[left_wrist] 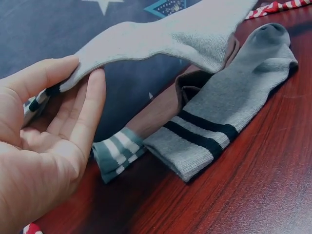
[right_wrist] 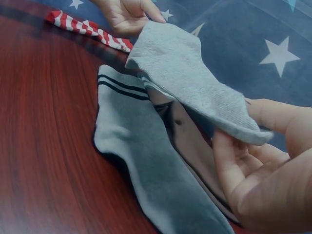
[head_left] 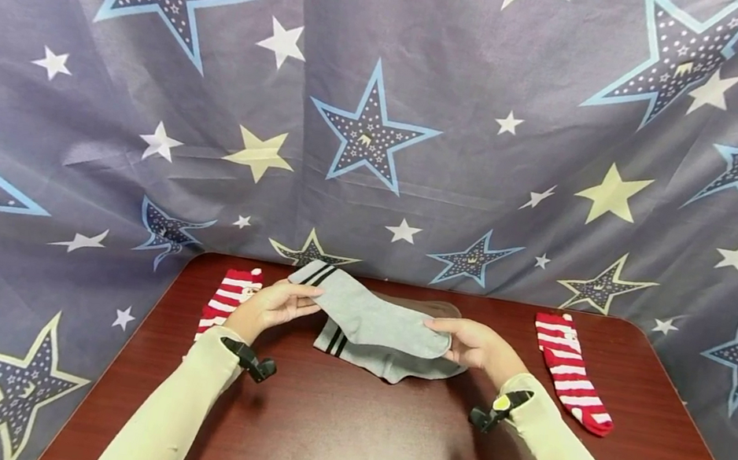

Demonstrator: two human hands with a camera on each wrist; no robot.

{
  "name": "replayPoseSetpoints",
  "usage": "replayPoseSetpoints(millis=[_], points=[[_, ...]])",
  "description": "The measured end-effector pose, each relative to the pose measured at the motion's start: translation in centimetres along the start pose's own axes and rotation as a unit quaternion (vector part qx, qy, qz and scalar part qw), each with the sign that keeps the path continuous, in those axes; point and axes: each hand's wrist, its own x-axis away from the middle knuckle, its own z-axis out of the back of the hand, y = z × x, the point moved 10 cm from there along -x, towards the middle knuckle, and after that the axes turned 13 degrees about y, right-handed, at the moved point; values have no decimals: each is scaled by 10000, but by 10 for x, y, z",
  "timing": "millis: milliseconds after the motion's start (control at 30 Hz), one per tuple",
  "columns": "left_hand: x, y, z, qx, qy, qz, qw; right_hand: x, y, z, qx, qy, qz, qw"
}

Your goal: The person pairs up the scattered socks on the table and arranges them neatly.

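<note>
Left hand: mine, thumb and fingers pinching the held gray sock near its cuff.
Right hand: mine, pinching the same sock at the toe end, thumb on top, fingers under.
Held gray sock: lifted above the counter, stretched between my hands, two black stripes on cuff, cuff to my left.
Lower gray sock: matching stripes, on the counter beneath the held one.
Brown sock: behind the gray pair, partly hidden.
Red-and-white striped socks: one by my left hand, one right of my right hand.
Backdrop: star-print fabric behind the counter.
</note>
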Motion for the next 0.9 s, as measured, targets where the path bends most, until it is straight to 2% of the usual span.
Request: replayPoseSetpoints(millis=[167, 433, 633, 900], points=[[2, -2, -5, -32, 8, 27, 10000, 4, -4, 10, 182, 82, 47, 9998], [2, -4, -14, -99, -239, 89, 9996, 7, -5, 23, 445, 151, 3, 9989], [0, -5, -17, -229, -179, 66, 9996, 8, -6, 32, 536, 258, -20, 9982], [-1, -12, -16, -598, -102, 95, 9981, 11, -7, 42, 394, 307, -78, 9987]])
